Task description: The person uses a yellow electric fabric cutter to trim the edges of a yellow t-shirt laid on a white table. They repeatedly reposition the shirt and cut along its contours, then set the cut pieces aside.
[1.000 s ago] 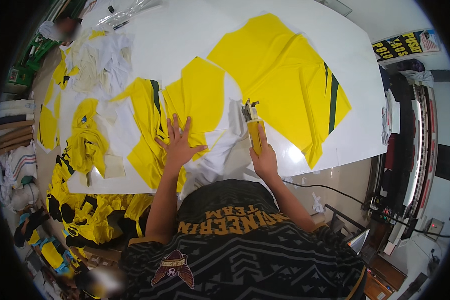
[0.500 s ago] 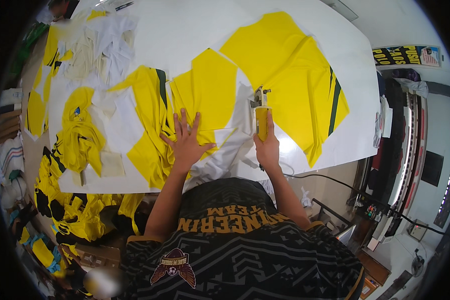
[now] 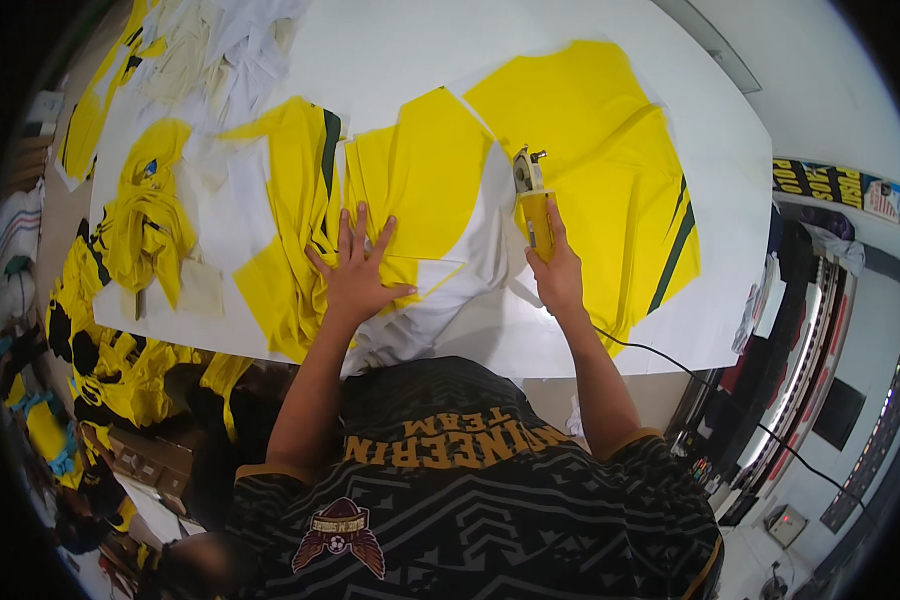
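My right hand (image 3: 558,272) grips the yellow body of a corded electric rotary fabric cutter (image 3: 536,215). Its metal blade head is over the left edge of a large yellow fabric panel (image 3: 595,130), which has a dark green stripe at its right side. With fingers spread, my left hand (image 3: 358,268) presses on bunched yellow fabric (image 3: 305,215) that also carries a dark green stripe. Joined beside it is a smoother yellow piece (image 3: 435,180) with white cloth (image 3: 480,270) along its curved edge, between my two hands.
A white table (image 3: 710,230) carries all this. Crumpled yellow cloth (image 3: 150,235) and white scraps (image 3: 255,60) lie at the left. A heap of yellow and black fabric (image 3: 120,370) sits below the left table edge. The cutter's black cord (image 3: 660,355) trails off to the right.
My right hand and the cutter have moved slightly away from me along the fabric edge. The large panel lies flatter, its near corner shifted. My left hand keeps its place on the cloth.
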A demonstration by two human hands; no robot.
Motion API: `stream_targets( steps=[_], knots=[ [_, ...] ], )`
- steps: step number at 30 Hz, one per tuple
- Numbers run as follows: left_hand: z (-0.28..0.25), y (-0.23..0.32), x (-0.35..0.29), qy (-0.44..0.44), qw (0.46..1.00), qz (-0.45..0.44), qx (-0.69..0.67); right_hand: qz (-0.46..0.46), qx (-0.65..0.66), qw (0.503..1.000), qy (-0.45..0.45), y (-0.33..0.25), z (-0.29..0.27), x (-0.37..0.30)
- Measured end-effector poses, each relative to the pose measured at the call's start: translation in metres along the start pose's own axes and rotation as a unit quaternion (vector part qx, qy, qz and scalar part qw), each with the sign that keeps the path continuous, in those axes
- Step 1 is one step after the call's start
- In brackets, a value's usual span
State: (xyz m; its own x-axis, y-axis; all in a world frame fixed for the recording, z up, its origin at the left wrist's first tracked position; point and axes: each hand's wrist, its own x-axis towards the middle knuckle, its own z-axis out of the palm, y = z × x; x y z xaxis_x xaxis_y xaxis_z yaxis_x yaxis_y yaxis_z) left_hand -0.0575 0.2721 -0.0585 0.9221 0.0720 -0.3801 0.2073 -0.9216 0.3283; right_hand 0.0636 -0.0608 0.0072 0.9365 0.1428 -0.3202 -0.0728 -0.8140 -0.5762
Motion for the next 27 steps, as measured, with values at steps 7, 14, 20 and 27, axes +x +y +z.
stream_targets(
  steps=[7, 14, 20, 27],
  knots=[
    [-0.004, 0.003, 0.000, 0.003, 1.000, -0.018, 0.006, -0.050, 0.004, 0.997, -0.066, -0.013, -0.031, 0.039],
    [-0.006, 0.004, -0.001, 0.001, 1.000, -0.029, 0.006, -0.080, -0.015, 0.991, -0.106, -0.022, -0.044, 0.084],
    [-0.012, 0.010, -0.002, -0.014, 0.999, -0.038, -0.005, -0.135, -0.019, 0.984, -0.115, -0.036, -0.049, 0.113],
    [-0.012, 0.013, -0.009, -0.015, 0.999, -0.037, -0.002, -0.200, -0.025, 0.972, -0.123, -0.059, -0.035, 0.159]
  ],
)
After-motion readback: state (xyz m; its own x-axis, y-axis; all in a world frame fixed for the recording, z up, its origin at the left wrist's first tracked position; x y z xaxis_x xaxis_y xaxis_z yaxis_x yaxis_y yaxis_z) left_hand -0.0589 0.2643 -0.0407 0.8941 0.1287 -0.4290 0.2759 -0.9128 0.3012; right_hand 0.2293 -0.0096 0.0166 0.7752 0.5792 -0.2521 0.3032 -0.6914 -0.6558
